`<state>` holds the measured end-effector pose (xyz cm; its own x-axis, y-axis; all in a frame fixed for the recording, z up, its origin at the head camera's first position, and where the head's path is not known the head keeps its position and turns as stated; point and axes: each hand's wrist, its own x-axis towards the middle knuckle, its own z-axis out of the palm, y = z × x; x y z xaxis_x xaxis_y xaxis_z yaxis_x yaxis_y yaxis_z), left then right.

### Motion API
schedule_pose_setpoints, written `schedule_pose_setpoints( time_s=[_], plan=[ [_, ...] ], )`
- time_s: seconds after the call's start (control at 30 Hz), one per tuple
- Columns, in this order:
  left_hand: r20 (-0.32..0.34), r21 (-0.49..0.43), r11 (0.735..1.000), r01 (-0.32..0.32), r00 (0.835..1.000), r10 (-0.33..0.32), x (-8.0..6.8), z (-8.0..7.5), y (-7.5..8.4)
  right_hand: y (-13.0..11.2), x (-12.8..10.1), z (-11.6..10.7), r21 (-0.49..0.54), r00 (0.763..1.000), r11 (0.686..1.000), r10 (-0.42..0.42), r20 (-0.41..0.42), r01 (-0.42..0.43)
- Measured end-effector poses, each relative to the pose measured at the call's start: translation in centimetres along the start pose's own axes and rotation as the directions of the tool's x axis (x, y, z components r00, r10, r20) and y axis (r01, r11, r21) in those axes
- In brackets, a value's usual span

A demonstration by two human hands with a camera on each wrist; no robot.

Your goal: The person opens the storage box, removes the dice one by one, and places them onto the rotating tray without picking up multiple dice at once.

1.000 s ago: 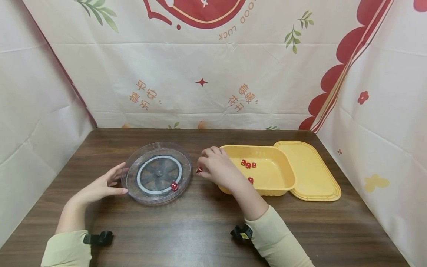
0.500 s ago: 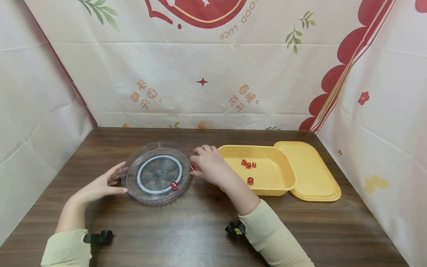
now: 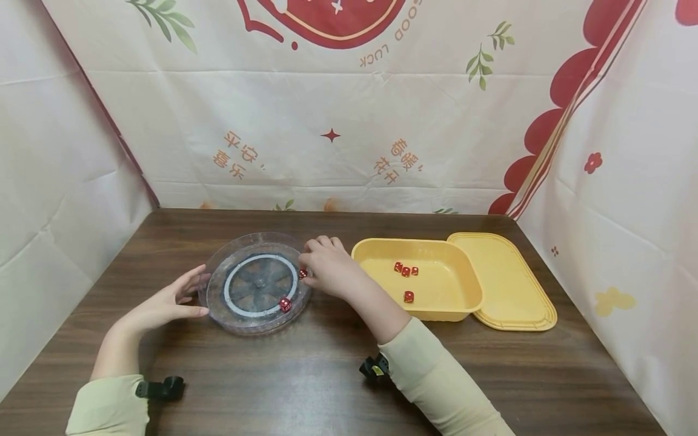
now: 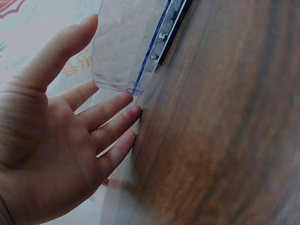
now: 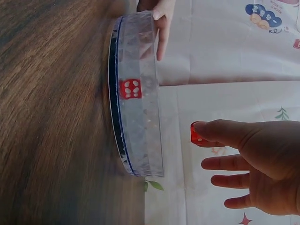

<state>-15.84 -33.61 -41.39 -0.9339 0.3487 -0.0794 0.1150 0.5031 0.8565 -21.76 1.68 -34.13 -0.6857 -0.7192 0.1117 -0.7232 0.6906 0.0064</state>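
My right hand (image 3: pixel 334 266) pinches a red die (image 5: pixel 196 134) between thumb and index finger, over the right rim of a round clear plastic tray (image 3: pixel 218 306). The other fingers stick out straight in the right wrist view. Inside the tray, a second red die (image 3: pixel 285 304) lies on the white ring near the front right. My left hand (image 3: pixel 163 306) is at the tray's left side, fingers spread and relaxed, with fingertips right at the wall. In the left wrist view its thumb (image 4: pixel 75 42) stands beside the clear wall.
A yellow rectangular box (image 3: pixel 463 290) stands right of the tray, with several red dice (image 3: pixel 406 271) in it. Its yellow lid (image 3: pixel 512 284) lies on the brown wooden table (image 3: pixel 262 387) at the right, partly under the box. Printed cloth (image 3: pixel 305 103) hangs behind and at both sides.
My right hand has moved left with the die, from beside the yellow box to over the tray's right rim. The left hand has stayed at the tray.
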Motion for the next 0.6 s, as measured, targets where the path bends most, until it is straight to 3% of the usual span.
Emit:
schedule_pose_setpoints(
  time_s=[0.6],
  plan=[
    [0.001, 0.017, 1.000, -0.008, 1.000, 0.008, 0.0, 0.0, 0.0, -0.5, 1.7, 2.5, -0.043, 1.000, 0.999, -0.008, 0.010, 0.009]
  ],
)
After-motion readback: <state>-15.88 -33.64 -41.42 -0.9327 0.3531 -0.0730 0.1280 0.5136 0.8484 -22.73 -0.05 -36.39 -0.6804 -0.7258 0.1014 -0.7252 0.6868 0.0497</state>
